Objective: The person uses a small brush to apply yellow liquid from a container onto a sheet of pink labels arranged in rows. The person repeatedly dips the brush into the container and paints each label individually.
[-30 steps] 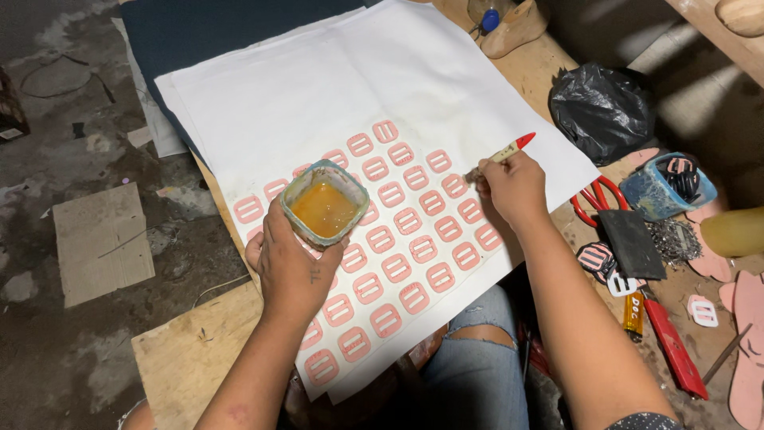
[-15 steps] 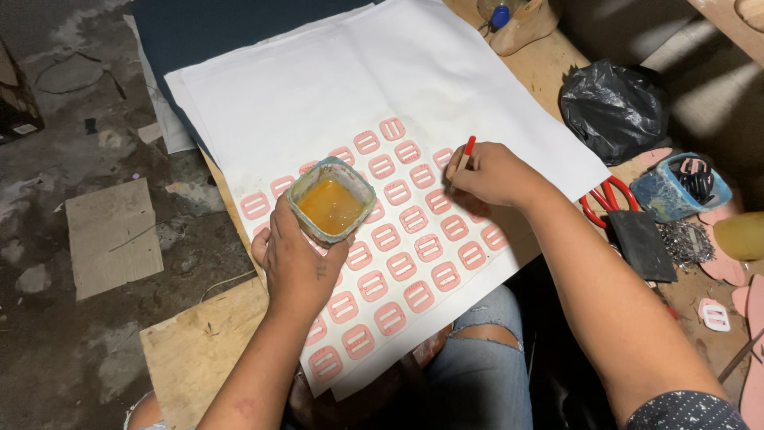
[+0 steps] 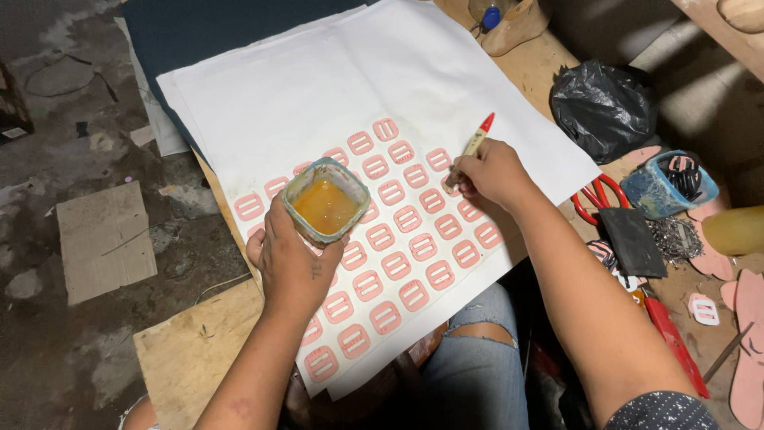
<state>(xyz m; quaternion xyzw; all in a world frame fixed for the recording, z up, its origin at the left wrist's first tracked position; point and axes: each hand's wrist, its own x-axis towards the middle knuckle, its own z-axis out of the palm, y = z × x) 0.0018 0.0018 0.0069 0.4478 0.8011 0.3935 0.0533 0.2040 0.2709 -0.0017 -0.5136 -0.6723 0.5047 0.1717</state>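
Note:
My left hand [image 3: 293,267] holds a small square glass cup of amber glue [image 3: 325,202] above a large white sheet [image 3: 318,87]. Several pink buckle-shaped pieces [image 3: 395,229] lie in rows on the sheet's near half. My right hand [image 3: 492,173] grips a brush with a red-tipped handle [image 3: 476,142], its bristle end down on the pink pieces at the right of the rows, the handle pointing up and away.
The sheet lies on a wooden board [image 3: 187,350] over my knees. A black plastic bag [image 3: 603,105], red-handled scissors [image 3: 590,201], a blue container [image 3: 667,183] and pink sole parts [image 3: 746,334] are at right. Cardboard [image 3: 105,239] lies on the concrete floor at left.
My right hand has moved left and inward with the brush, from the sheet's right edge onto the pink pieces. The cup in my left hand stays put.

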